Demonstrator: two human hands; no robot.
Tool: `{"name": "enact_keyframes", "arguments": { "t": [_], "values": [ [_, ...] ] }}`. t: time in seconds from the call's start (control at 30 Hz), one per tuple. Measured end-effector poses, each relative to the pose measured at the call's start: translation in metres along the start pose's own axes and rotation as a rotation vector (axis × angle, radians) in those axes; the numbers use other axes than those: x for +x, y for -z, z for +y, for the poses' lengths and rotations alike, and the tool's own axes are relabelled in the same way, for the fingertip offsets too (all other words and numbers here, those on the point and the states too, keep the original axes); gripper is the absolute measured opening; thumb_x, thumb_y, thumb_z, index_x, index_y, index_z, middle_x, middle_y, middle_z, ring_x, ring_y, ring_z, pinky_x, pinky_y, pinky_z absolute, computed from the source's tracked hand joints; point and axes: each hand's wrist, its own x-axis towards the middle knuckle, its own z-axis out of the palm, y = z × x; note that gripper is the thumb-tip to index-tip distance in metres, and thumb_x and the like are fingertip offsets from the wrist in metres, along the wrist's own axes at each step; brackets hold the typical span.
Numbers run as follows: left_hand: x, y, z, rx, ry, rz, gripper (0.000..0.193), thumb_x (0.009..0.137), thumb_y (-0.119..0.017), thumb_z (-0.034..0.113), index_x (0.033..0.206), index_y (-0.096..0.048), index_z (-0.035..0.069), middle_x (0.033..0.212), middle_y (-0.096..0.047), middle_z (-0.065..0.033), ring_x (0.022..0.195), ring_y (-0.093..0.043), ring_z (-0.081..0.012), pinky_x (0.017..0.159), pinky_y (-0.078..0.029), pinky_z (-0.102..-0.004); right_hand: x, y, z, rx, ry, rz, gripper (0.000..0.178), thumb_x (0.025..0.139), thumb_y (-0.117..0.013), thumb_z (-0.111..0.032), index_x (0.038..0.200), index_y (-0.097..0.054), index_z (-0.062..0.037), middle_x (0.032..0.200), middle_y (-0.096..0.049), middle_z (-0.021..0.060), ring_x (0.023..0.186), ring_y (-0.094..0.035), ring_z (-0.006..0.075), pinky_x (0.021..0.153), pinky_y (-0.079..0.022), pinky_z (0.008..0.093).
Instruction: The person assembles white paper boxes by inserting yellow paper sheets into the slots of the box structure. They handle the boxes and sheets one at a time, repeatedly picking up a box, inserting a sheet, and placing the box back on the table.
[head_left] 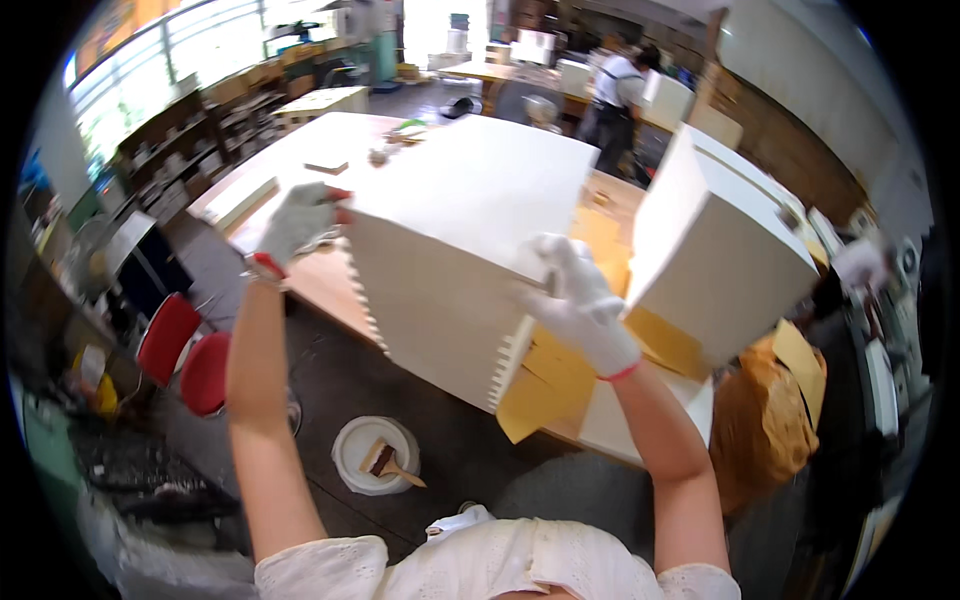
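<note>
A large white box [430, 290] with toothed joints along its side edges stands on the worktable in front of me. My left hand [300, 217], in a greyish glove with reddish fingertips, is at the box's near left top corner, its fingers bent against the edge. At the near right top corner, my right hand [572, 290] wears a white glove with a red cuff. Its fingers curl over the edge of the box. Both hands seem to grip the box; the undersides of the fingers are hidden.
To the right stands a second white box [720, 240], with yellow-brown sheets [550, 385] around it on the wooden table [320, 290]. A white bucket [352, 440] with a wide brush [385, 462] across it stands on the floor. A red chair [207, 372] is at left; a person [612, 100] stands farther back.
</note>
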Motion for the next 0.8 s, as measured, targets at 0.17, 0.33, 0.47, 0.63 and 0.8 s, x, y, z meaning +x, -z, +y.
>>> {"name": "enact_keyframes", "arguments": {
  "t": [0.17, 0.33, 0.47, 0.63, 0.8],
  "values": [
    [0.014, 0.021, -0.032, 0.097, -0.247, 0.006, 0.045, 0.08, -0.067, 0.005, 0.124, -0.058, 0.0, 0.116, -0.062, -0.0118, 0.108, -0.058, -0.0178, 0.09, -0.048, -0.0284, -0.031, 0.011, 0.018, 0.271, -0.051, 0.011, 0.061, 0.086, -0.07, -0.03, 0.133, -0.042, -0.0025, 0.12, -0.053, 0.0173, 0.101, -0.058, 0.0239, 0.088, -0.047, 0.0342],
    [-0.076, -0.056, -0.015, 0.125, -0.209, 0.757, 0.037, 0.097, -0.053, 0.014, 0.13, -0.049, -0.004, 0.127, -0.053, -0.0161, 0.117, -0.053, -0.0228, 0.098, -0.045, -0.0325, -0.169, 0.06, 0.12, 0.466, -0.625, 0.15, 0.06, 0.093, -0.061, -0.03, 0.139, -0.039, 0.0005, 0.129, -0.054, 0.0169, 0.117, -0.054, 0.0259, 0.101, -0.042, 0.0351],
    [-0.176, -0.239, -0.049, -0.394, -0.357, 0.24, 0.024, 0.094, -0.055, 0.012, 0.114, -0.06, 0.0, 0.107, -0.062, -0.0107, 0.1, -0.06, -0.0201, 0.089, -0.049, -0.0323, -0.355, 0.124, 0.259, -0.553, -1.026, 0.228, 0.047, 0.087, -0.063, -0.032, 0.125, -0.054, -0.0073, 0.118, -0.06, 0.0184, 0.108, -0.057, 0.035, 0.095, -0.045, 0.0405],
    [-0.163, -0.476, -0.071, 0.088, -0.13, -0.284, 0.049, 0.086, -0.058, 0.016, 0.131, -0.049, -0.001, 0.128, -0.055, -0.0209, 0.122, -0.052, -0.0337, 0.102, -0.041, -0.0366, -0.422, 0.178, 0.28, -0.421, -1.394, -0.084, 0.056, 0.086, -0.054, -0.052, 0.127, -0.054, -0.0137, 0.126, -0.055, 0.0188, 0.115, -0.054, 0.0352, 0.096, -0.044, 0.0448],
    [-0.147, -0.557, -0.041, 0.38, 0.152, -0.471, 0.059, 0.085, -0.058, 0.03, 0.136, -0.044, 0.002, 0.138, -0.045, -0.0238, 0.126, -0.045, -0.0379, 0.104, -0.039, -0.0397, -0.472, 0.181, 0.311, -0.148, -1.452, 0.115, 0.067, 0.088, -0.048, -0.059, 0.134, -0.048, -0.0098, 0.13, -0.054, 0.0203, 0.121, -0.051, 0.0357, 0.098, -0.041, 0.042]
  ]
}}
